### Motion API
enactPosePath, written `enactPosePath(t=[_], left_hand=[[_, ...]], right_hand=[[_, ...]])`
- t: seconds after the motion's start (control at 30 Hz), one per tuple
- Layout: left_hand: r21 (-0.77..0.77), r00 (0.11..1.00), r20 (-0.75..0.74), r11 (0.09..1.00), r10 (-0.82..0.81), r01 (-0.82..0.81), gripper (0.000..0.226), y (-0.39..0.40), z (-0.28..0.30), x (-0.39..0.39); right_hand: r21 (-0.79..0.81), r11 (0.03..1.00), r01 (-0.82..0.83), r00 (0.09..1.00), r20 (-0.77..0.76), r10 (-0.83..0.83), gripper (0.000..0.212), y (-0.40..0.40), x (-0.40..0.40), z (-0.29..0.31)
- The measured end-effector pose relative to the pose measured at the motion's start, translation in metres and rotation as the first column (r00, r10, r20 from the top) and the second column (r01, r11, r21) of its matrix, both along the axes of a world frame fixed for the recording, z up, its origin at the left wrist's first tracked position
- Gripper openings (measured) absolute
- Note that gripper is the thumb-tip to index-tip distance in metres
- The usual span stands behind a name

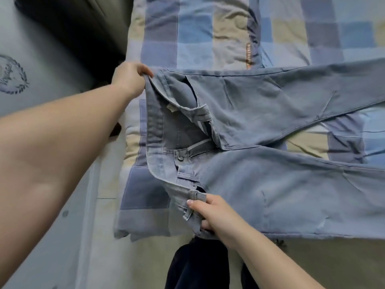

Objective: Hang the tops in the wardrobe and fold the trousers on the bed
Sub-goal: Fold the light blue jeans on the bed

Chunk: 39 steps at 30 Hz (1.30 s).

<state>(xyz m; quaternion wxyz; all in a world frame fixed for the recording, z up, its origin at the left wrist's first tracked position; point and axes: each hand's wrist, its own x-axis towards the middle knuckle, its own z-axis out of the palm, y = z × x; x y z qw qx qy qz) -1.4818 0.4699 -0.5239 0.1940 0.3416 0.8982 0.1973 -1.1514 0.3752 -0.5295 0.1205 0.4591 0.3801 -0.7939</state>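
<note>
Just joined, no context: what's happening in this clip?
A person is laying light blue jeans flat on a checked quilt. The left hand pinches the far waistband corner, and the right hand grips the near one. The fly is open, the legs are spread apart, and no fold has been made yet.

- The bed (100, 163) carries a checked quilt (208, 34) in blue, grey and beige squares.
- Pale blue trousers (270, 184) lie flat on the quilt, fly open, legs spread apart.
- A dark garment (198, 265) lies at the bed's near edge.
</note>
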Motion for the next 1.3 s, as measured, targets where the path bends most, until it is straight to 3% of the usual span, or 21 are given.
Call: enactPosePath(t=[0.17,0.23,0.3,0.4,0.5,0.6,0.73,0.8,0.87,0.9,0.97,1.07,1.1,1.23,1.3], left_hand=[[-0.166,0.996,0.085,0.986,0.032,-0.017,0.027,-0.032,-0.018,-0.027],[-0.189,0.985,0.146,0.98,0.086,-0.058,0.025,-0.044,-0.03,-0.032],[-0.214,0.98,0.174,0.975,0.099,-0.06,0.03,-0.055,-0.044,-0.033],[-0.282,0.976,0.204,0.959,0.083,-0.022,0.025,-0.067,-0.06,-0.024],[-0.35,0.917,0.361,0.936,0.172,-0.037,0.013,-0.085,-0.079,0.004],[-0.482,0.779,0.546,0.876,0.308,-0.008,0.013,-0.112,-0.101,0.037],[-0.548,0.672,0.629,0.836,0.392,0.025,0.021,-0.14,-0.137,0.075],[-0.544,0.613,0.657,0.839,0.44,-0.019,0.022,-0.144,-0.155,0.089],[-0.522,0.638,0.643,0.852,0.423,-0.039,0.023,-0.146,-0.17,0.102],[-0.509,0.683,0.612,0.859,0.399,-0.046,0.023,-0.147,-0.178,0.106],[-0.456,0.741,0.541,0.879,0.399,-0.141,0.03,-0.151,-0.19,0.117],[-0.336,0.699,0.46,0.836,0.547,-0.433,0.032,-0.157,-0.2,0.128],[-0.311,0.686,0.42,0.804,0.595,-0.507,0.032,-0.157,-0.203,0.129],[-0.328,0.742,0.311,0.8,0.594,-0.503,0.022,-0.151,-0.202,0.131],[-0.31,0.767,0.289,0.814,0.572,-0.491,0.021,-0.148,-0.198,0.131]], right_hand=[[0.118,0.988,-0.103,0.994,-0.019,0.106,0.022,-0.031,-0.036,-0.031],[0.086,0.992,-0.09,0.995,-0.034,0.094,0.018,-0.039,-0.046,-0.044],[0.085,0.978,-0.193,0.98,-0.027,0.196,0.016,-0.041,-0.052,-0.057],[0.243,0.84,-0.486,0.873,0.079,0.482,0.037,-0.021,-0.06,-0.077],[0.404,0.742,-0.536,0.844,0.23,0.484,0.04,0.015,-0.078,-0.094],[0.55,0.528,-0.647,0.755,0.362,0.548,0.04,0.045,-0.098,-0.119],[0.573,0.113,-0.812,0.481,0.546,0.686,0.04,0.06,-0.114,-0.156],[0.563,-0.026,-0.826,0.388,0.601,0.699,0.042,0.061,-0.117,-0.174],[0.551,-0.106,-0.827,0.33,0.631,0.702,0.044,0.059,-0.116,-0.187],[0.551,-0.117,-0.826,0.324,0.635,0.702,0.044,0.058,-0.117,-0.192],[0.598,-0.086,-0.797,0.394,0.622,0.676,0.041,0.057,-0.117,-0.198],[0.737,-0.037,-0.675,0.568,0.551,0.612,0.032,0.058,-0.114,-0.198],[0.756,-0.014,-0.655,0.584,0.518,0.625,0.033,0.057,-0.112,-0.196],[0.64,0.052,-0.766,0.397,0.409,0.822,0.038,0.057,-0.108,-0.194],[0.613,0.192,-0.767,0.487,0.36,0.795,0.041,0.07,-0.105,-0.19]])
